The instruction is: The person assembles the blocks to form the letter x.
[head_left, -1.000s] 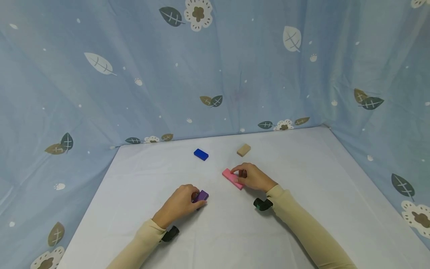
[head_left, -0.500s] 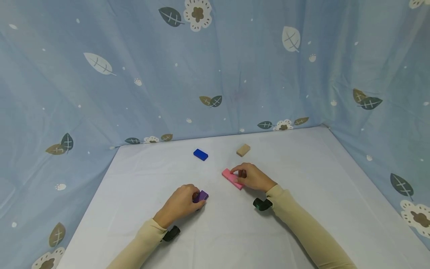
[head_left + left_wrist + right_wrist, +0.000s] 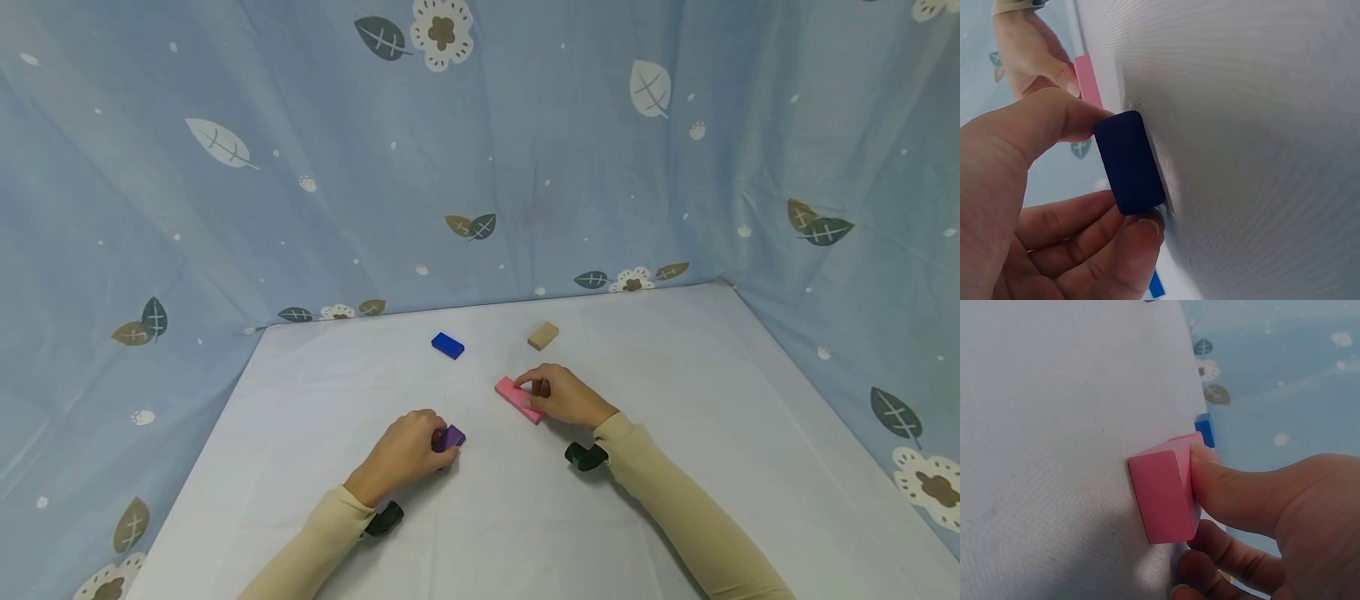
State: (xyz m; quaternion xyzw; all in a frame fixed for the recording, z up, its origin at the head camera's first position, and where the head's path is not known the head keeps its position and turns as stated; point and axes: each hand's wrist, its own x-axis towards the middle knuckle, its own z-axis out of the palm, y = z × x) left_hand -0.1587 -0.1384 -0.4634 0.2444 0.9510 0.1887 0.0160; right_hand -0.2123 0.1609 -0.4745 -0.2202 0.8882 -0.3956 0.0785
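Note:
On the white tabletop, my left hand (image 3: 401, 454) pinches a purple block (image 3: 452, 437) between thumb and fingers. In the left wrist view this block (image 3: 1130, 164) looks dark navy, its end face towards the camera and its long side close to the cloth. Farther right, my right hand (image 3: 566, 396) holds a pink block (image 3: 512, 392) by its near end, thumb on one side. A second pink edge shows behind the near pink block (image 3: 1160, 497) in the right wrist view; I cannot tell whether it is a separate block. The two hands are apart.
Beyond the hands, a blue block (image 3: 447, 346) lies flat at the back of the white cloth (image 3: 495, 517). A tan wooden block (image 3: 543, 336) lies to its right. A blue patterned curtain (image 3: 360, 208) hangs behind the table and along its sides.
Very little differs. My left wrist has shifted slightly to the right while the fingers keep hold of the purple block. The right hand and the other blocks stay put.

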